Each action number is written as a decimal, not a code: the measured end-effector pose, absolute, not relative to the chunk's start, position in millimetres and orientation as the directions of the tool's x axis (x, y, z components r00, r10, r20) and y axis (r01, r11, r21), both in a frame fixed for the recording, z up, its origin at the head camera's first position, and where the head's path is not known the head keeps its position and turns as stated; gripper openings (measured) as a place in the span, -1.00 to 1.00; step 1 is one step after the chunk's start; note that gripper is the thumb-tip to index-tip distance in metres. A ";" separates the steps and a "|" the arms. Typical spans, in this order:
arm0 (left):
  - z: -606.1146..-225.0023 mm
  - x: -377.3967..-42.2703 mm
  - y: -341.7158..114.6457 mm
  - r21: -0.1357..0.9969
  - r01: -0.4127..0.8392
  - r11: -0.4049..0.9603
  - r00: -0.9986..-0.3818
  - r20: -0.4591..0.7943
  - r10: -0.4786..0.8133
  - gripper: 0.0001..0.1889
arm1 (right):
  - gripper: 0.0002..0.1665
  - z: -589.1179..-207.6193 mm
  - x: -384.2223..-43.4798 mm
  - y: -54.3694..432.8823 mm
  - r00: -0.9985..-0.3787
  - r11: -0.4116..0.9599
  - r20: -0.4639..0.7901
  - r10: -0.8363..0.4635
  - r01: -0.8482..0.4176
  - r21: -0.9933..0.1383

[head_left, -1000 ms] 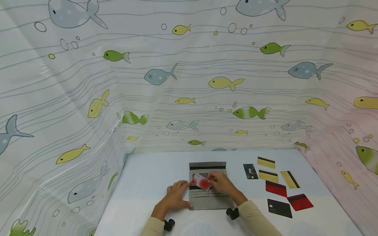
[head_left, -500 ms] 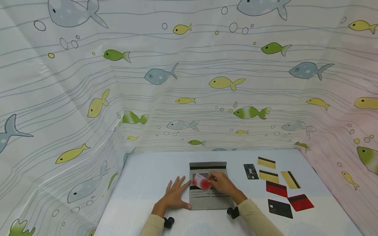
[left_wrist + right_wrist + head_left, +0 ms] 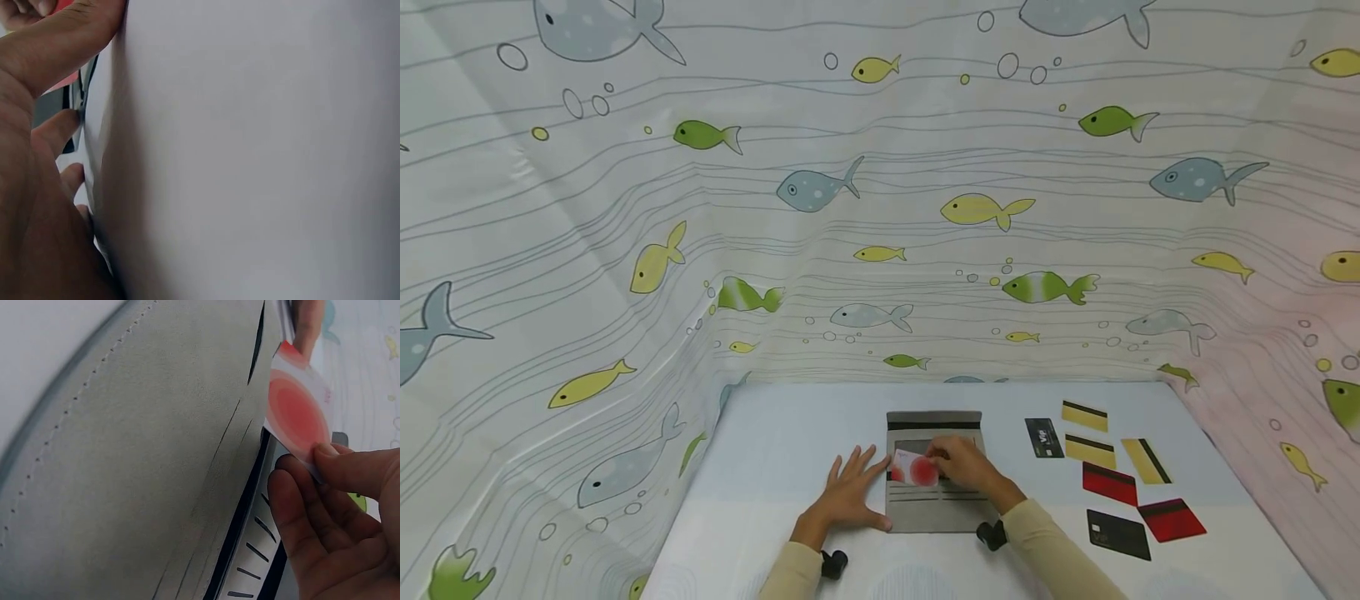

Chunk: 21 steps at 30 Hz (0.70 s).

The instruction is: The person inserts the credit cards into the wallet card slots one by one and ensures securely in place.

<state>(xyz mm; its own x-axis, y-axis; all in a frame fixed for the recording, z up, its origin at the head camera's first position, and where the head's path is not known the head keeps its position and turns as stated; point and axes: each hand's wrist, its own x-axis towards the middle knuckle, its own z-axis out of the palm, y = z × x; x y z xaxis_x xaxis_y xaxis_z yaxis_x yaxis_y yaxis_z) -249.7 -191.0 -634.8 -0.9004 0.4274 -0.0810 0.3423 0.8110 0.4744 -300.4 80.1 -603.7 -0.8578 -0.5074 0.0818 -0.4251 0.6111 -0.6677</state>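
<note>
A grey stitched wallet [image 3: 917,518] lies unfolded on the white table, its card slots facing up. My right hand [image 3: 970,463] pinches a white and red card [image 3: 914,469] by its right end, thumb on top, over the wallet's middle slots. In the right wrist view the card [image 3: 297,406] stands at a slant by the slot edges, with the thumb on its near corner. My left hand [image 3: 850,493] lies spread at the wallet's left edge, its index fingertip by the card's left end and its thumb by the lower left corner.
Right of the wallet lie several loose cards: a black VIP card [image 3: 1044,438], gold cards [image 3: 1090,451], red cards [image 3: 1109,483] and a dark chip card [image 3: 1118,535]. A fish-print curtain [image 3: 880,292] encloses the table's back and sides.
The card has turned from a slant to nearly level over the slots, still pinched in my right hand. My left fingers have spread apart. The head view has shifted slightly.
</note>
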 end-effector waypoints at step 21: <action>-631.2 -248.4 -190.9 0.476 0.327 0.817 -0.900 -0.106 0.422 0.17 | -0.87 -603.7 -302.0 74.6 -0.820 0.599 0.084 -0.566 -0.478 -0.642</action>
<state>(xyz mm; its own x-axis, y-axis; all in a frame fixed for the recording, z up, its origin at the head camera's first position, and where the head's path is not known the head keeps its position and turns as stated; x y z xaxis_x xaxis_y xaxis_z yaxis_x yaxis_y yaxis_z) -248.4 -190.9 -631.2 -0.9003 0.4222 -0.1058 0.3270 0.8166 0.4757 -302.0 74.6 -603.7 -0.8203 -0.5658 0.0835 -0.4784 0.5988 -0.6423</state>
